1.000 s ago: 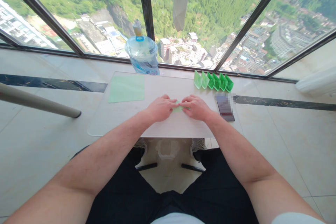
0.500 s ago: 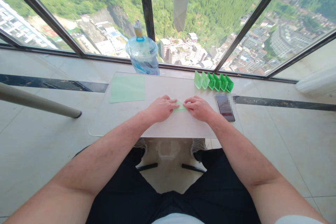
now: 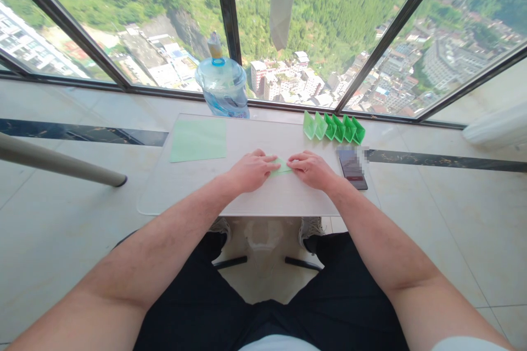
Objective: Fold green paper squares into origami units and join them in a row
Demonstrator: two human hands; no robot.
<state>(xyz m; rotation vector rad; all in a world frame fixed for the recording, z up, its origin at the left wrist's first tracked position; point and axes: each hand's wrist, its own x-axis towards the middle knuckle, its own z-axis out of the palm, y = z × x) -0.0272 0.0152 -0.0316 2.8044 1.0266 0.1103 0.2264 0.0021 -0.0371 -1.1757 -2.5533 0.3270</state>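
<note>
Between my hands a small piece of folded light green paper (image 3: 282, 166) lies on the white table (image 3: 197, 192). My left hand (image 3: 256, 170) presses on its left end, fingers together, partly covering it. On the other end, my right hand (image 3: 308, 168) pinches the paper's edge between thumb and fingertips. At the left back of the table lies a flat stack or sheet of light green paper (image 3: 198, 140). Several folded green paper pieces (image 3: 333, 128) stand in a row at the back right, lighter ones on the left and darker ones on the right.
A phone (image 3: 353, 170) lies on the table's right side. Behind the table a large blue water bottle (image 3: 222, 85) stands by the window. A grey pole (image 3: 61, 159) reaches in from the left. My knees are below the table's front edge.
Both hands stay almost still on the folded paper. The whole view has shifted very slightly; nothing has been picked up or put down.
</note>
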